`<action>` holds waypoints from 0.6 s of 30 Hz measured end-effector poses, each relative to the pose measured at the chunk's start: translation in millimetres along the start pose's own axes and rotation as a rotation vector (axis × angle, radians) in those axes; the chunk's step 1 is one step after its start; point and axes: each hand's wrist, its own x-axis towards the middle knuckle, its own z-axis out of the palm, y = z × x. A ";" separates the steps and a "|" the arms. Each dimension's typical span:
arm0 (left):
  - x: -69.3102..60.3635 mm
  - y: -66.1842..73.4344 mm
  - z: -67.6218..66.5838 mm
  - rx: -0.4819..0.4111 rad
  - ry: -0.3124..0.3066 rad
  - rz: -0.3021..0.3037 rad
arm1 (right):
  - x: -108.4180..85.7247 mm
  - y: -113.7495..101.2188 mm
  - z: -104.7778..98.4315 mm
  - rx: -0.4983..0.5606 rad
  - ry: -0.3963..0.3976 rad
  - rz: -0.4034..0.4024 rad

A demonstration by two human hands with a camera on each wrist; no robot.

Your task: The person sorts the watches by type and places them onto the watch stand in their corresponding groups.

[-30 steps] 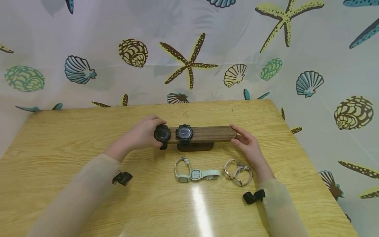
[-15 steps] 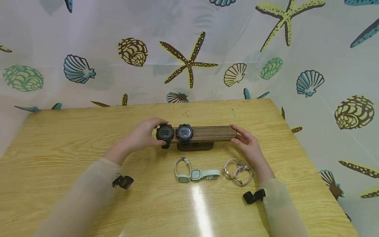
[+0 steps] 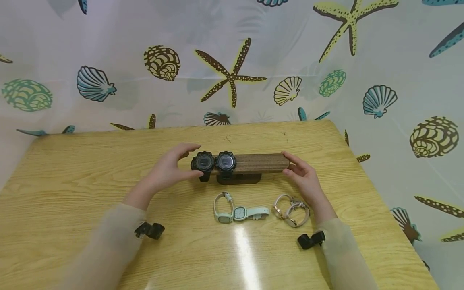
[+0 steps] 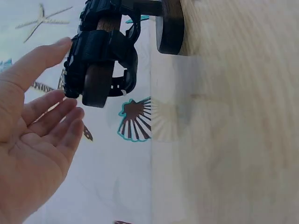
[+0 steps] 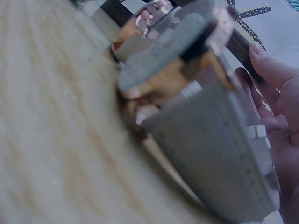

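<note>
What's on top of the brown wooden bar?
Two black round-faced watches, side by side toward its left end. The part of the brown wooden bar beneath their faces is covered.

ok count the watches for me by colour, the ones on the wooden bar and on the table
Black watches, around the wooden bar: 2
Mint green watches, on the table: 2
Pale-strapped watches with gold-toned cases, on the table: 2
Total: 6

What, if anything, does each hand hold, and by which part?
The right hand holds the long brown wooden bar by its right end; the left hand holds nothing.
</note>
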 end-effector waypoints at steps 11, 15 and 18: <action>-20.0 -39.5 32.0 -0.568 0.191 -0.019 | 0.0 -0.6 0.1 -0.012 0.008 0.004; -21.7 -43.8 41.0 -0.659 0.248 -0.063 | 0.1 -0.4 0.3 -0.018 0.008 0.004; -21.3 -45.9 46.3 -0.727 0.275 -0.087 | -0.1 -0.3 0.2 -0.019 0.006 0.002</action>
